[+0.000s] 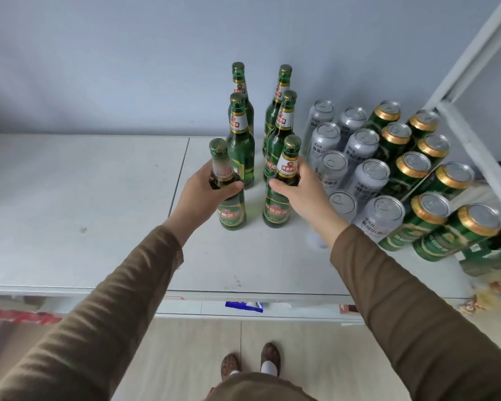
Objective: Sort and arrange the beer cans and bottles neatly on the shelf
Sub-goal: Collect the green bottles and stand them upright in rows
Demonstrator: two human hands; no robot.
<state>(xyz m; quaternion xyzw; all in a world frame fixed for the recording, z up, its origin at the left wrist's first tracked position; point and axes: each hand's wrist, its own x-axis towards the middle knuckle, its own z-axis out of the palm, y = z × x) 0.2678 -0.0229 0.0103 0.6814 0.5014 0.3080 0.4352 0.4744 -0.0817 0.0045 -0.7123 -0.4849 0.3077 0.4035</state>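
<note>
Several green beer bottles stand upright in two columns on the white shelf (84,198). My left hand (206,189) grips the neck of the front left bottle (230,212). My right hand (298,189) grips the neck of the front right bottle (276,209). Both of these bottles stand on the shelf. Behind them stand two more pairs, the middle left bottle (240,146) and the middle right bottle (281,131) nearest. To the right, silver cans (368,175) stand in two columns, and green cans with gold rims (428,209) in two more.
A white shelf frame post (475,151) slants down at the right, close to the green cans. Packaged goods (492,264) lie at the right edge. The shelf's left half holds nothing. A grey wall backs the shelf. My shoes (252,363) show on the tiled floor below.
</note>
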